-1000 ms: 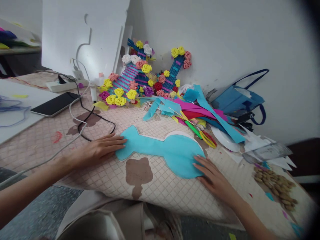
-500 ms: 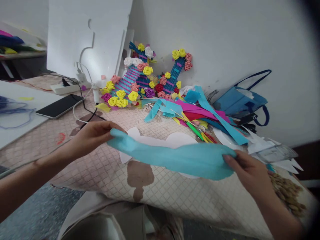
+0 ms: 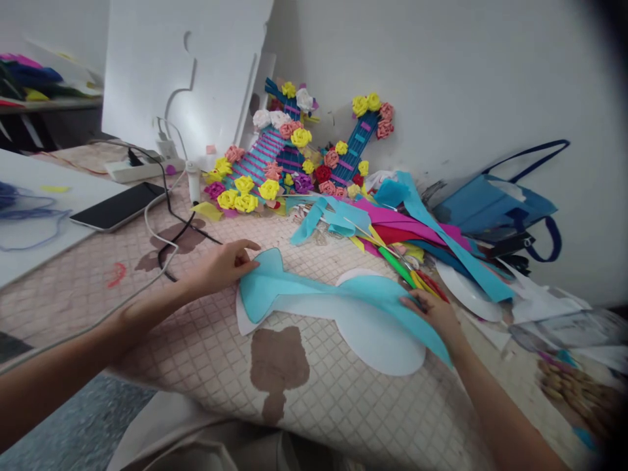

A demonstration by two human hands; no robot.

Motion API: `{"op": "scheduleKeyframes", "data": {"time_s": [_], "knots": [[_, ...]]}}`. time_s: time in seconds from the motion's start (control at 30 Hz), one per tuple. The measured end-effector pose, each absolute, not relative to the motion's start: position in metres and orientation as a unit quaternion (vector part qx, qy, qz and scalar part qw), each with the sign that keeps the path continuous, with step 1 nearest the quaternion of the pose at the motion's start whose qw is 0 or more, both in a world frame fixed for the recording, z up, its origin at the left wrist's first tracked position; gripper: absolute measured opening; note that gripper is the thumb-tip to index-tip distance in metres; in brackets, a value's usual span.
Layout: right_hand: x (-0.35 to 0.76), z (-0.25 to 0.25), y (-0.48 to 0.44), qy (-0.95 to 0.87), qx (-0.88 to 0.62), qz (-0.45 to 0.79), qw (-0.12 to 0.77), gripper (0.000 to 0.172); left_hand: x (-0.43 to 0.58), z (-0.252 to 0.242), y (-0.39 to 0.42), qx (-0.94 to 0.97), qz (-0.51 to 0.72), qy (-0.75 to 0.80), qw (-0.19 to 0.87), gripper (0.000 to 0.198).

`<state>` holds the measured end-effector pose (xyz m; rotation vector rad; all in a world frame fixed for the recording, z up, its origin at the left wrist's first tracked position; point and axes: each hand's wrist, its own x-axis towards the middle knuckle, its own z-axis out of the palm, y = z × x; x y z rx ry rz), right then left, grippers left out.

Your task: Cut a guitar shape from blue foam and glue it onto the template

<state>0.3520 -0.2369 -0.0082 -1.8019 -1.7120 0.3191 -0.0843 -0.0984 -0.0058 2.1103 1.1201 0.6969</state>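
A turquoise felt cutout (image 3: 314, 291) hangs stretched between my hands just above a white paper template (image 3: 377, 330) of the same bulb-and-neck shape, which lies on the patterned tablecloth (image 3: 343, 399). My left hand (image 3: 223, 265) pinches the narrow left end of the felt. My right hand (image 3: 434, 314) grips its wide right end near the scissors. The felt sits shifted toward the back, so the white template shows along its front edge.
Green-and-yellow scissors (image 3: 409, 275) lie beside a heap of coloured felt strips (image 3: 407, 222). Paper-flower craft pieces (image 3: 289, 154) lean against the wall. A phone (image 3: 118, 206), cables (image 3: 167, 235) and power strip (image 3: 142, 170) lie left; a blue bag (image 3: 495, 206) right; seeds (image 3: 569, 386).
The felt lay flat on the template under both hands, was then lifted by its ends, and now sits lower and shifted back, with the white template exposed.
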Motion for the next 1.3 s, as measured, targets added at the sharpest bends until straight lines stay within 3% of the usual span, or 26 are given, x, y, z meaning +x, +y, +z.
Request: {"op": "scheduleKeyframes", "data": {"time_s": [0.27, 0.4, 0.5, 0.6, 0.8, 1.3], "knots": [[0.357, -0.024, -0.240, -0.643, -0.715, 0.053, 0.271, 0.029, -0.088, -0.009, -0.103, 0.819, 0.271, 0.454, 0.221, 0.040], [0.352, -0.023, -0.240, -0.634, -0.704, -0.026, 0.319, 0.033, -0.090, -0.007, -0.113, 0.836, 0.296, 0.451, 0.097, 0.038], [0.336, -0.016, -0.245, -0.663, -0.654, -0.126, 0.341, 0.035, -0.091, -0.006, -0.126, 0.877, 0.308, 0.367, 0.031, 0.027], [0.314, -0.011, -0.253, -0.739, -0.605, -0.103, 0.278, 0.031, -0.092, -0.012, -0.136, 0.935, 0.247, 0.252, 0.044, 0.027], [0.299, -0.020, -0.253, -0.799, -0.596, 0.000, 0.081, 0.049, -0.096, -0.031, -0.138, 0.956, 0.171, 0.229, 0.060, 0.040], [0.314, -0.033, -0.238, -0.806, -0.588, -0.002, 0.071, 0.054, -0.096, -0.021, -0.142, 0.942, 0.157, 0.276, 0.108, 0.050]]}}
